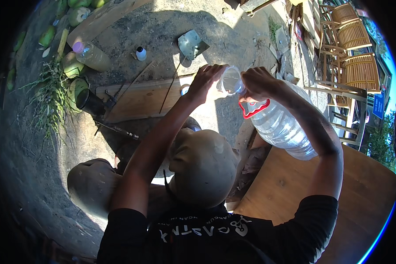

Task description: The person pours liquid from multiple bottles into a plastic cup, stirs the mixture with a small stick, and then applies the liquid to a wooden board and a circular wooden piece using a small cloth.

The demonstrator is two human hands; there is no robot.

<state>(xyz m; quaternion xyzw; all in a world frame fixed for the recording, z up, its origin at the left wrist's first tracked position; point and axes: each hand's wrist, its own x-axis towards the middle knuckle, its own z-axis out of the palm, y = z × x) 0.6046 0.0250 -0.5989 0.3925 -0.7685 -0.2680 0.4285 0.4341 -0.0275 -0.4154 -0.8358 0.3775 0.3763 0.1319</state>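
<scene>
My left hand (207,82) is closed around the side of a clear round container (230,82), whose open rim faces up toward me. Close by on its right, my right hand (258,83) grips the neck of a large clear plastic water jug (280,127). The jug is tilted, its neck end toward the container and its wide base toward the lower right. A red carrying handle (254,110) hangs at the jug's neck, below my right hand. My fingers cover the jug's mouth, so I cannot tell whether water is flowing.
A brown wooden panel (290,189) lies at the lower right. On the ground are a wooden plank (138,94), a metal dustpan (192,45), a small white bottle (141,53), a purple-capped bottle (92,57) and green coconuts (72,66). Bamboo chairs (358,72) stand at right.
</scene>
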